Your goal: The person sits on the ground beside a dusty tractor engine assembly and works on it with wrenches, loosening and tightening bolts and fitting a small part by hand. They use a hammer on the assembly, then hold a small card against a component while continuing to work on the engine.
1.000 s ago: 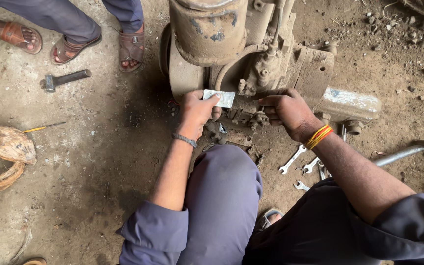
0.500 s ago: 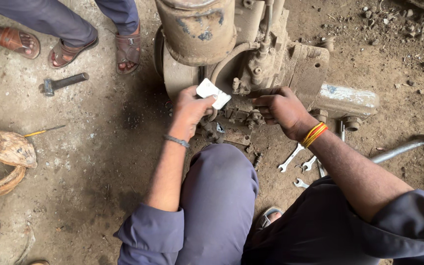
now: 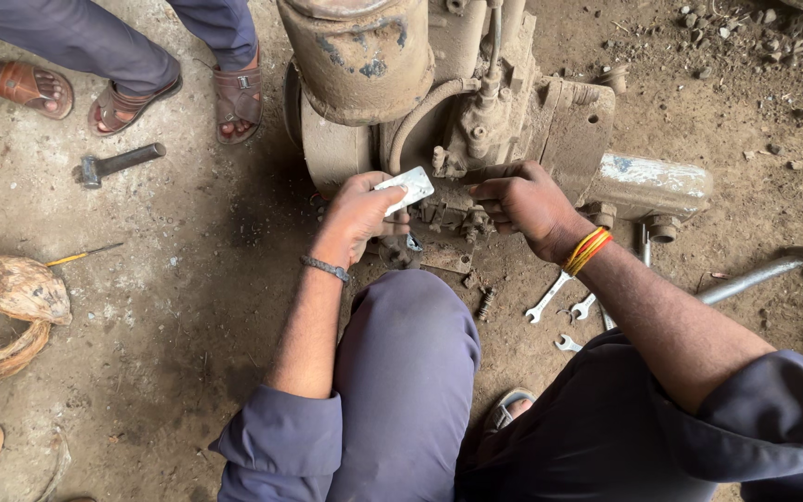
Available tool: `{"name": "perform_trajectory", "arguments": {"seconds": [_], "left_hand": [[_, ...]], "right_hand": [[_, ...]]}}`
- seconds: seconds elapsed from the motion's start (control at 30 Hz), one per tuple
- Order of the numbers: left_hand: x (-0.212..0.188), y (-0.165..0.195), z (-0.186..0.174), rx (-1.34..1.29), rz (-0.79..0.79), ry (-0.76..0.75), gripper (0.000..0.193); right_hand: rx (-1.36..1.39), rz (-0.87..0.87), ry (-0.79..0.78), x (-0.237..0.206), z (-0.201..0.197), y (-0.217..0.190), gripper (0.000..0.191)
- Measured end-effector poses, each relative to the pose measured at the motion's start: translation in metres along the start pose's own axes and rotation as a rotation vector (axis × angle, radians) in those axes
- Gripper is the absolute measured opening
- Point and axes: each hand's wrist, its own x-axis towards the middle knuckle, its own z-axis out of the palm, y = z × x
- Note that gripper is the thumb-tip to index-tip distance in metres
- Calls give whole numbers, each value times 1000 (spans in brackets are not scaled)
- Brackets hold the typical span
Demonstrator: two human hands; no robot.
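Note:
A rusty old engine [image 3: 439, 84] stands on the dirt floor in front of me. My left hand [image 3: 355, 216] grips a small flat whitish plate [image 3: 406, 186] and holds it up beside the engine's lower fittings. My right hand [image 3: 524, 203], with orange and yellow bangles at the wrist, rests its fingers on the dark pump-like part [image 3: 462, 200] at the engine's base. What the right fingers pinch is hidden. My knee in grey trousers [image 3: 406, 363] is below both hands.
Several spanners [image 3: 550, 299] and a spring [image 3: 485, 303] lie by my right forearm. A hammer [image 3: 115, 165] and a screwdriver [image 3: 85, 253] lie left. A person's sandalled feet [image 3: 234, 93] stand at top left. A metal pipe [image 3: 769, 271] lies right, a dry husk [image 3: 11, 293] far left.
My left hand has lifted the whitish plate slightly and tilted it. The view has shifted a little; my right hand stays on the engine's lower part.

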Motion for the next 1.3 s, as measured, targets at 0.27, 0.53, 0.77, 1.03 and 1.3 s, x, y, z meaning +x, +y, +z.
{"name": "perform_trajectory", "arguments": {"seconds": [0.27, 0.53, 0.77, 1.03, 1.3], "left_hand": [[9, -4, -1, 15, 118, 135, 33], [16, -10, 4, -92, 124, 160, 22], [17, -9, 12, -178, 92, 51, 23], [14, -5, 15, -183, 73, 49, 25], [20, -9, 15, -209, 69, 18, 23]], "right_hand": [[-10, 1, 5, 0, 1, -1, 38], [10, 8, 16, 1, 0, 0, 35], [77, 4, -15, 1, 0, 1, 34], [80, 1, -26, 1, 0, 1, 34], [126, -1, -48, 1, 1, 2, 35]]}}
